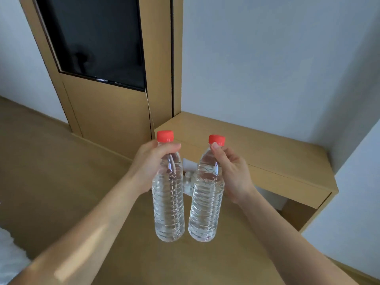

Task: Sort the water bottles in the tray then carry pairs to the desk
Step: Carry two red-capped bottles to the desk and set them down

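Two clear water bottles hang in the air, side by side and upright, one in each hand. The left hand [150, 161] grips the left bottle [168, 202] high up at the neck, its fingers [171, 148] curled round it just under the left cap [165, 136]. The right hand [232, 173] holds the right bottle [205, 206] the same way, thumb pressed on the neck right below the right cap [217, 139]. Both caps are red and both bottles look full of water. The bottles are near each other but apart, and the right one tilts slightly, its base leaning toward the left one.

Beyond them, to the right, a light wooden table [257, 149] stands against a white wall [267, 58]. Left of the table rises a wooden panel [107, 108] with a dark screen [92, 38] set in it. Below lies a wooden floor [41, 161]. Some small white things [188, 177] show between the bottles, too blurred to tell. White cloth [10, 254] sits at the lower left edge.
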`<state>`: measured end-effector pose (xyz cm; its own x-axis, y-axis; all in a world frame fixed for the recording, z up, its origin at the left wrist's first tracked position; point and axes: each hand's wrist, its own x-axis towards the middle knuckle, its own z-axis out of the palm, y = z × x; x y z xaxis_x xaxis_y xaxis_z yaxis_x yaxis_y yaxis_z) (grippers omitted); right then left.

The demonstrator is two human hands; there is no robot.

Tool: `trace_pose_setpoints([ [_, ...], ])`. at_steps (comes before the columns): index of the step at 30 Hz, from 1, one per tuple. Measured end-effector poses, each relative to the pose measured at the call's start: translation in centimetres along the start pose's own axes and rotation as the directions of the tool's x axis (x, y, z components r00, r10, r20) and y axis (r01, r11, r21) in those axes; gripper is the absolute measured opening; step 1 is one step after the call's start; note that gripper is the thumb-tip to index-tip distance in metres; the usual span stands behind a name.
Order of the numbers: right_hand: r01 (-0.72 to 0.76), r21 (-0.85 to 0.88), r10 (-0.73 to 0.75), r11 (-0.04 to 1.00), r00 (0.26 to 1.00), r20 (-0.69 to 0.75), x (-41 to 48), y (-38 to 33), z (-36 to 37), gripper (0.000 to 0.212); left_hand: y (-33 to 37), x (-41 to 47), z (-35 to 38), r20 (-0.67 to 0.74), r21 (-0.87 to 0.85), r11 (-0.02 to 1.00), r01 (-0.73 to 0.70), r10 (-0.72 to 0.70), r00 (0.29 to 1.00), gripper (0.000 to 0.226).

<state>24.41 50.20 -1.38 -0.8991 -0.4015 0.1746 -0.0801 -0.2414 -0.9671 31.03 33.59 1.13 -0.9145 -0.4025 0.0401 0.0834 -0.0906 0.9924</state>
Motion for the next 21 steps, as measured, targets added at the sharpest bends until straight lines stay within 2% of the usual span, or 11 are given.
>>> trace_pose_setpoints([
  [2, 0.019, -0.064, -0.023, 0.998, 0.998, -0.056, 3.7, 0.4, 0.3, 0.045, 0.4, 4.8, 0.0, 0.08, 0.017, 1.0, -0.014, 0.013, 0.997, 0.009],
  [4, 0.008, -0.098, -0.02, 0.995, 0.992, -0.125, 7.5, 0.6, 0.5, 0.037, 1.2, 9.5, -0.1, 0.127, 0.025, 1.0, -0.002, -0.001, 0.992, 0.01],
  [6, 0.012, -0.094, -0.029, 0.996, 0.983, -0.182, 10.6, 0.9, 0.4, 0.029, 1.5, 13.5, 0.0, 0.174, 0.025, 1.0, 0.019, -0.023, 0.984, 0.011],
  [11, 0.024, -0.028, -0.032, 0.999, 0.942, -0.334, 16.2, 1.9, 0.1, 0.026, 0.6, 20.7, 0.7, 0.277, 0.04, 0.999, -0.001, -0.01, 0.961, 0.014],
  [16, 0.003, -0.071, -0.028, 0.997, 0.932, -0.362, 21.6, 3.9, -1.0, 0.028, -0.8, 26.6, 2.0, 0.388, 0.081, 0.997, -0.015, -0.017, 0.922, 0.014],
  [19, -0.014, -0.114, -0.027, 0.993, 0.937, -0.348, 25.3, 5.0, -2.2, 0.028, -1.7, 30.8, 2.6, 0.386, 0.163, 0.986, -0.025, -0.04, 0.922, 0.035],
  [21, -0.007, -0.128, -0.035, 0.992, 0.944, -0.328, 28.4, 5.8, -3.2, 0.02, -2.1, 33.8, 3.0, 0.357, 0.247, 0.968, -0.034, -0.058, 0.932, 0.038],
])
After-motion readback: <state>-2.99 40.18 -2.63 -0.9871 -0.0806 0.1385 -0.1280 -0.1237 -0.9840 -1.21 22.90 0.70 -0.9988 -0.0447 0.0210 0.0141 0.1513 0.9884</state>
